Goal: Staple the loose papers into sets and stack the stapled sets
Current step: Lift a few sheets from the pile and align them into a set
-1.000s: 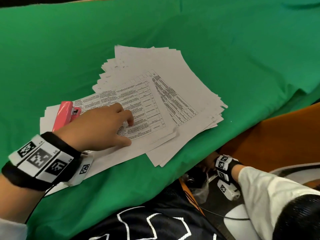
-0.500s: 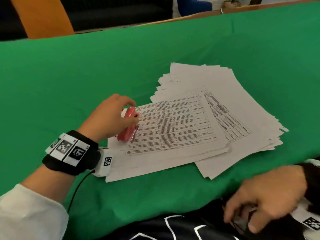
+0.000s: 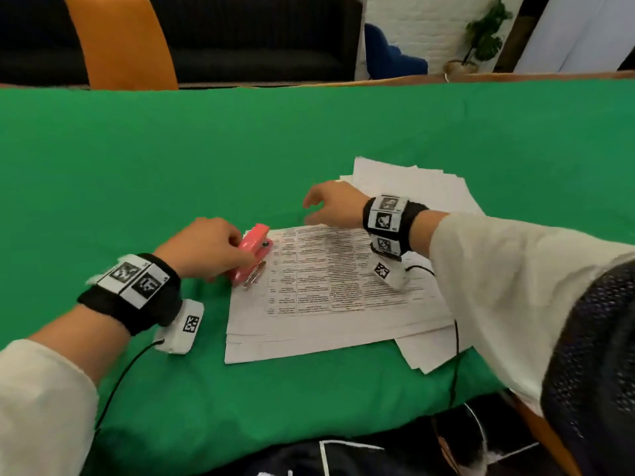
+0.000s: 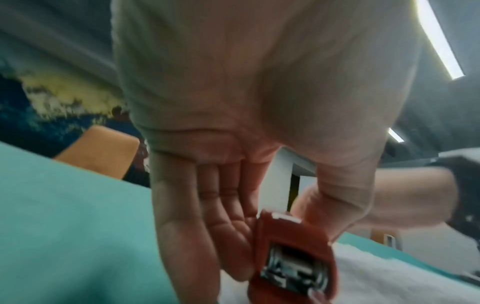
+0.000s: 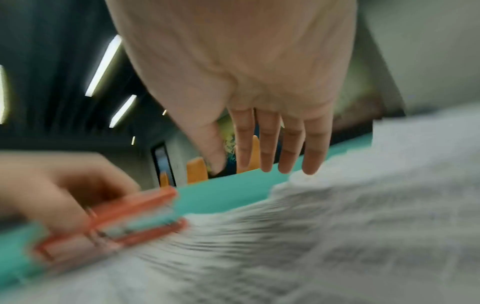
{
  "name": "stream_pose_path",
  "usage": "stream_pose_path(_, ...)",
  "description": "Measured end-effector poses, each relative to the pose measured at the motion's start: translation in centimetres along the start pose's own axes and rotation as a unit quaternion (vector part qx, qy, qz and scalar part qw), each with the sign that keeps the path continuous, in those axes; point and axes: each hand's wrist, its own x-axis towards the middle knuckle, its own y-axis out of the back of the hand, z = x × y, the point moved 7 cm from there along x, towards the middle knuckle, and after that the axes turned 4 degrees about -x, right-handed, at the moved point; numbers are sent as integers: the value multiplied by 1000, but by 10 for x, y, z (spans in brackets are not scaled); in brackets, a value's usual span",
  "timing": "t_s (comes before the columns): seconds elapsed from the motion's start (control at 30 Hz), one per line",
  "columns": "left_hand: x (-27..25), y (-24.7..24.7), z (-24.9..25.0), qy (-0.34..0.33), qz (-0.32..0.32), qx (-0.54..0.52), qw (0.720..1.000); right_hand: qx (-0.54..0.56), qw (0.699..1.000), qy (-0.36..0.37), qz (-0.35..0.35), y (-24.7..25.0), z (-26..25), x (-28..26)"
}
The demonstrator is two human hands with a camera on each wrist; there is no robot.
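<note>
green tablecloth [image 3: 137, 173] under papers [image 3: 336, 286], orange chair [image 3: 123, 39] behind

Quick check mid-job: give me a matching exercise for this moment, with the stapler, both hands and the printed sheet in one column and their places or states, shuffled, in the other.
Things:
1. stapler
2. right hand
3. printed sheet
4. left hand

States:
A. fingers straight, over the far edge of the papers, holding nothing
B. top of the near pile, table of text facing up
C. pink, at the sheet's left edge
D. grips the stapler

Pairs: 1-C, 2-A, 3-B, 4-D
</note>
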Motion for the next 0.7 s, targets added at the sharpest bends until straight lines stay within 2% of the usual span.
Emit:
stream_pose_path(0.1, -5, 27, -32, 25, 41, -44, 998, -146, 984, -6, -99, -21, 0, 14)
stream_pose_path(0.17, -10, 44, -58, 49, 58, -52, 996, -184, 976, -14, -116, -26, -1, 19)
stream_pose_path(0.3, -17, 59, -102, 103, 54, -7, 993, -189, 978, -5, -89, -18, -12, 16)
stream_pose_path(0.47, -30, 42, -119, 111, 23, 49, 992, -182, 975, 6, -130, -29, -27, 6)
stream_pose_path(0.6, -47, 46, -104, 80, 86, 100, 988, -187, 974, 14, -126, -33, -39, -3)
stream_pose_path(0.7, -76, 45, -68, -15, 155, 130, 979, -202, 971, 18, -127, -41, -49, -9)
